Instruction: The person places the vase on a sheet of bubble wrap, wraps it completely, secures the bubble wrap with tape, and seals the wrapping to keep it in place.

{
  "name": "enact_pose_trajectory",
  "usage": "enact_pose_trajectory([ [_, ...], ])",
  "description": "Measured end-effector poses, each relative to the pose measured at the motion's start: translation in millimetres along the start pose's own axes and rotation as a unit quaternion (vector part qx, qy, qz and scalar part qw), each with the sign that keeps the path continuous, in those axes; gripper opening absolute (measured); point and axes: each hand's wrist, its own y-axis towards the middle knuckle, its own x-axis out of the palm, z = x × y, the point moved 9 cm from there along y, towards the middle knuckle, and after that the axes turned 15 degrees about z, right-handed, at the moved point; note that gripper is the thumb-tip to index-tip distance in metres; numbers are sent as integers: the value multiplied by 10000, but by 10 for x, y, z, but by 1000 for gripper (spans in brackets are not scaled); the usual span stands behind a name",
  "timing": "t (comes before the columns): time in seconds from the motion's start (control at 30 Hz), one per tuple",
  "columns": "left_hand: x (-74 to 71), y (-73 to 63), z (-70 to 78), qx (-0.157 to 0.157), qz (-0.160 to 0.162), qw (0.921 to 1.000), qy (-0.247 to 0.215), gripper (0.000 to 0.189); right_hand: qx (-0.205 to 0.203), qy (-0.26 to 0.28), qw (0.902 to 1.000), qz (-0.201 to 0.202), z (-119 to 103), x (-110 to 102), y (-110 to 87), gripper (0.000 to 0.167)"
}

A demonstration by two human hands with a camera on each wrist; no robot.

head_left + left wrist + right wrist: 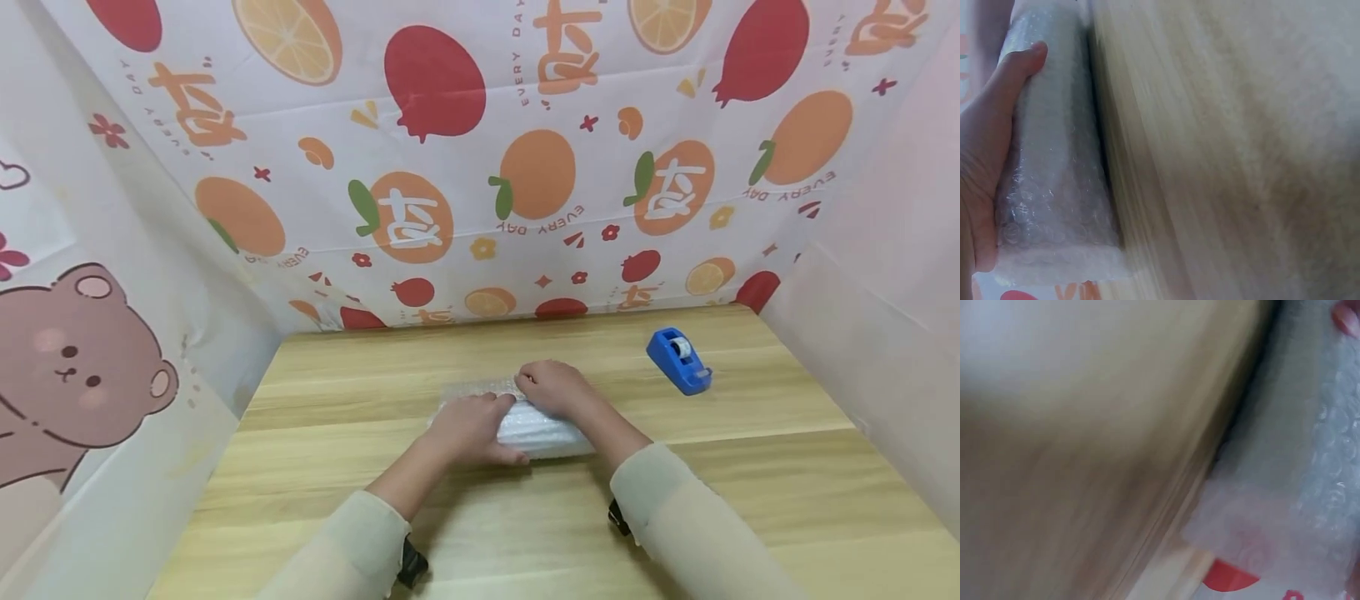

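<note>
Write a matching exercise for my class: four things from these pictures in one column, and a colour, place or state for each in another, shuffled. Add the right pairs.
Column one
1. Tape dispenser
2. Bubble-wrapped bundle
3. Cartoon bear
4. Table

Column two
A. Pictured at the far left of the head view
B. Pale with a wood-grain look
C. Held by the left hand
D. Blue, with nobody touching it

Right pairs: 1-D, 2-C, 3-A, 4-B
</note>
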Motion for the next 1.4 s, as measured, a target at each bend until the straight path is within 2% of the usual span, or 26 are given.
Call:
enact_pose_trajectory([
  [0.07,18,-6,-17,-27,-64,10000,-48,90,-535,-476,9958,562,-107,-79,-5,35],
  [0.13,24,-1,-17,-7,-71,9999,-113,91,-988,-1022,9839,1080,-207,-163,-44,36],
  [0.2,22,6,-13,-10,-88,9998,-177,93,-1304,-1318,9728,1390,-303,-229,-108,36],
  [0.23,19,9,-16,-29,-90,9997,-210,95,-1376,-1348,9706,1443,-343,-253,-143,35],
  [0.33,27,12,-40,-153,-166,9993,-294,95,-1278,-1177,9780,1158,-391,-232,-234,37],
  [0.47,56,8,-76,-340,-312,9981,-398,89,-667,-1079,9909,448,-282,-86,-324,54],
  [0.57,57,14,-84,-398,-323,9976,-460,86,-245,-1215,9921,180,-162,-6,-344,68],
  [0.67,47,12,-90,-434,-278,9975,-485,82,-13,-1211,9926,34,-98,35,-334,79],
  [0.87,33,-13,-84,-308,-138,9987,-392,81,-107,-1009,9945,-239,-88,96,-312,85],
  [1.2,-14,-26,-51,41,222,9993,-308,83,-527,-646,9961,-287,-59,69,-294,71],
  [1.27,-14,-18,-62,11,221,9992,-335,83,-551,-592,9962,-312,-62,58,-277,69],
  [1.4,-5,13,-92,-249,114,9985,-472,75,-409,-477,9972,-395,-22,71,-243,66],
])
